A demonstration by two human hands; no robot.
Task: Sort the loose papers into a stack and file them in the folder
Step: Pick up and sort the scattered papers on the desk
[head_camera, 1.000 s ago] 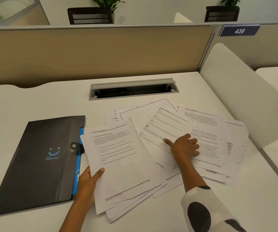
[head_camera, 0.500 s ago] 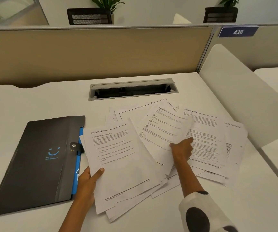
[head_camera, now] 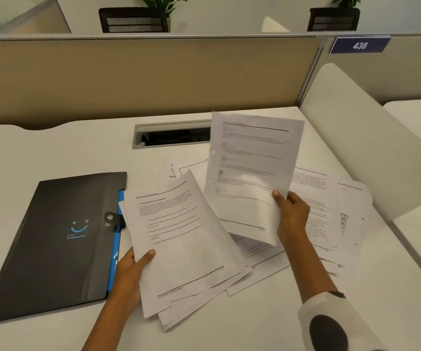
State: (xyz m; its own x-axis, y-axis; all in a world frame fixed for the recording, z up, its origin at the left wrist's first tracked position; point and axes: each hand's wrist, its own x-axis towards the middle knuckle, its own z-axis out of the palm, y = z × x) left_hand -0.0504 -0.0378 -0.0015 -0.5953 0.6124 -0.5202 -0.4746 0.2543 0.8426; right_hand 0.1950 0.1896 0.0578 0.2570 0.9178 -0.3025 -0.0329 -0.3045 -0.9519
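Right grip [head_camera: 291, 214] pinches one printed sheet [head_camera: 251, 171], lifted off the worktop [head_camera: 52, 148], blurred. Left grip [head_camera: 128, 272] clamps the stack [head_camera: 179, 239] at its left edge. Loose papers [head_camera: 331, 206] spread right of it. Folder [head_camera: 49, 244] closed, far left, just beside the stack.

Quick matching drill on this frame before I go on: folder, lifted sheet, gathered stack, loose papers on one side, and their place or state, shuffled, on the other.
Things:
1. folder
2. lifted sheet
3. gathered stack
4. loose papers

States:
A. spread flat on the desk, right side
B. raised off the desk, pinched by the right hand
C. shut, snap fastened, far left
D. held at its left edge by the left hand

Pairs: 1-C, 2-B, 3-D, 4-A
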